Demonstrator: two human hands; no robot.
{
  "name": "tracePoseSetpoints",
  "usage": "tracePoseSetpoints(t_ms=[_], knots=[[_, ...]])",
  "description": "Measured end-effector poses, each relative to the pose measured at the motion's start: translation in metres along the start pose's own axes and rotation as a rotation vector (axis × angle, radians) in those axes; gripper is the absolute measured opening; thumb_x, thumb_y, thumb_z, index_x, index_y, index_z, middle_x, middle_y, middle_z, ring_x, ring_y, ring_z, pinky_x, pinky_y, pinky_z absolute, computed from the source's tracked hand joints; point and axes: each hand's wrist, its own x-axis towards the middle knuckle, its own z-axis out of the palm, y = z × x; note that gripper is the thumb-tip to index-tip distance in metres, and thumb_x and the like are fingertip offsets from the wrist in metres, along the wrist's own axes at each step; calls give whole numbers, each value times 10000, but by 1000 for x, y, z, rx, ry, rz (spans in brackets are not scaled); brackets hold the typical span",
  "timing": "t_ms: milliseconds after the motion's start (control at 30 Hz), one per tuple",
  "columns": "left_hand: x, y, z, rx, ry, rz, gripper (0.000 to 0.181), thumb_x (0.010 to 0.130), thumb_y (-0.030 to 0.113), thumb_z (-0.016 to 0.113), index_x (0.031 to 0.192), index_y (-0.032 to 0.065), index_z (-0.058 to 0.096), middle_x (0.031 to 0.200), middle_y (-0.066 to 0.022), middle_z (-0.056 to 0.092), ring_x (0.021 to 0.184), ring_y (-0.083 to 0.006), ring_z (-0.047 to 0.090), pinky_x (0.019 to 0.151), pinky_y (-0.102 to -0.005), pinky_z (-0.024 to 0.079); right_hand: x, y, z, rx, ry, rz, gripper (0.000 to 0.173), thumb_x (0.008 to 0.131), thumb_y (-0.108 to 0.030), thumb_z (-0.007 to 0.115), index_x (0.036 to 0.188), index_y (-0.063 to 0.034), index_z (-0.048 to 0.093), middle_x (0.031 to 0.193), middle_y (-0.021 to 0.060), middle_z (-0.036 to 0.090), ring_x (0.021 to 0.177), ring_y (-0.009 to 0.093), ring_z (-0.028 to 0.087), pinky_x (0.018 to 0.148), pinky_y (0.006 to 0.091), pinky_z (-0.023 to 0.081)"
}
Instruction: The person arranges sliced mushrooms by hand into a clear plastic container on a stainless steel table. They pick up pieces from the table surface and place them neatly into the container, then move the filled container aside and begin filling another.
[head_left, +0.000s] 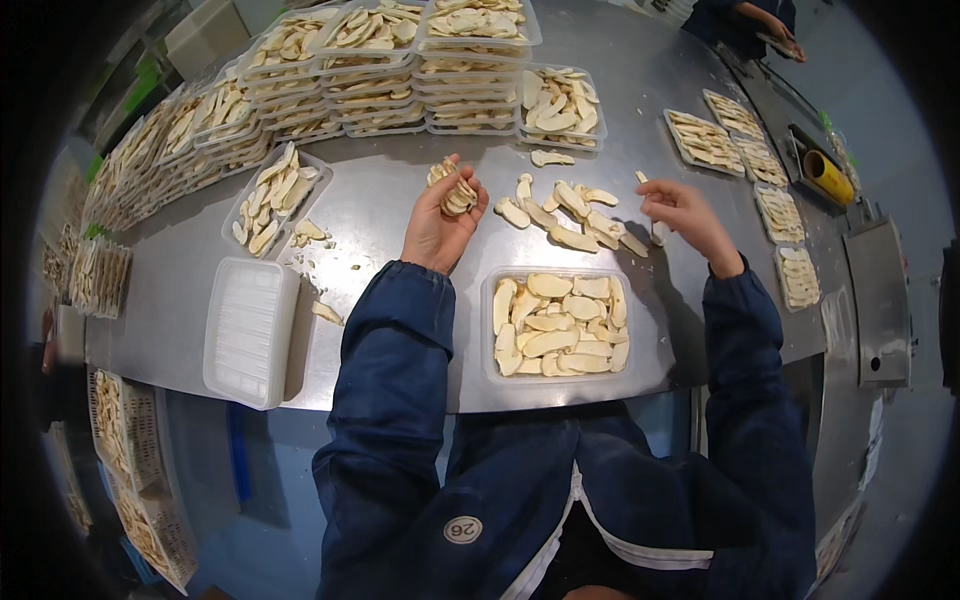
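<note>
My left hand (448, 215) is closed around a small bundle of mushroom slices (456, 189), above the steel table. My right hand (686, 217) is raised at the right of a loose group of slices (574, 214). A pale slice (641, 178) shows at its fingertips, and another slice (658, 233) lies below the fingers; whether the fingers grip either cannot be told. Between my forearms, near the table's front edge, a clear plastic tray (487, 330) holds mushroom slices laid flat and close together.
Stacked trays of slices (367, 90) stand along the back and left. A stack of white lidded or nested trays (247, 330) sits at front left, beside crumbs. Several filled small trays (705, 140) lie at right. A co-worker's hands (784, 37) show at top right.
</note>
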Motion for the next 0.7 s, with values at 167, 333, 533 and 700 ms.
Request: tracePoseSetpoints(t_ms=[167,333,533,700], knots=[[3,0,0,-26,-44,-28,409,960,104,542,1340,66,397,1063,-82,556,921,-171,579,870,-352,507,-7,52,-17,-567,214,-236,213,818,-60,605,1021,-42,667,900,104,658,799,252,626,719,338,489],[-1,1,-2,-22,-28,-19,428,970,113,517,1374,43,396,1057,-76,576,934,-174,581,883,-352,502,-28,44,2,-673,279,-468,87,824,-60,600,898,-53,646,904,103,606,891,316,571,754,393,468],[0,-3,3,-42,-33,-49,414,967,114,522,1360,67,402,1046,-79,565,928,-173,577,866,-352,508,-34,75,8,-525,465,-390,126,901,-127,567,897,-16,625,843,99,623,763,289,587,674,358,474],[2,-8,-5,-65,-73,-82,414,976,164,498,1365,44,417,1072,-84,594,969,-199,584,906,-363,483,-17,28,11,387,148,20,198,978,-177,487,1012,-16,599,778,41,616,632,95,559,567,219,440]])
